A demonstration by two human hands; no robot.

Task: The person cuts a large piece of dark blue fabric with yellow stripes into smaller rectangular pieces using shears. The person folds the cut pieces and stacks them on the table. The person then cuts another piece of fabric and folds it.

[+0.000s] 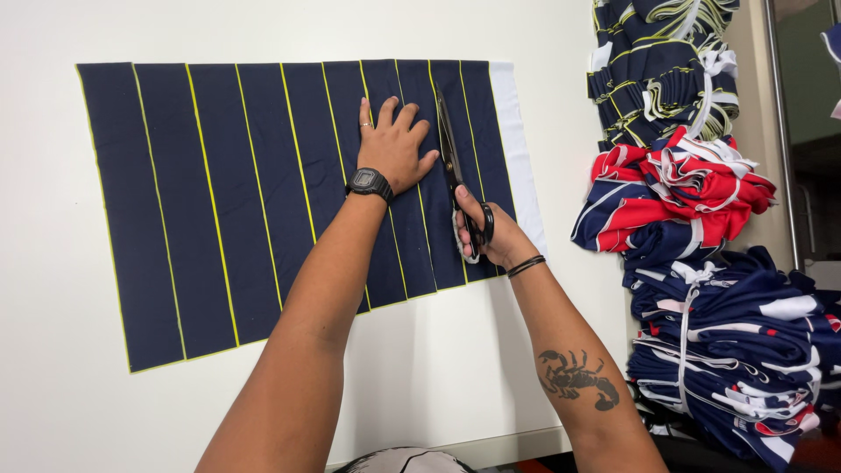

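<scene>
Person cutting striped navy cloth with scissors on a white table.
Navy cloth [219, 210] with thin yellow stripes lies flat on the white table [53, 263], white strip along its right edge. Left hand [394, 144] pressed flat on the cloth, fingers slightly spread, black watch [368, 183] on the wrist. Just right of it, right hand [491, 232] fingers clamped in the handles of black scissors [454, 171], blades pointing away over the cloth. Far right: tied bundles of fabric [701, 263] stacked.

White table [455, 368]; bundled fabric stacks [718, 324] at right.
</scene>
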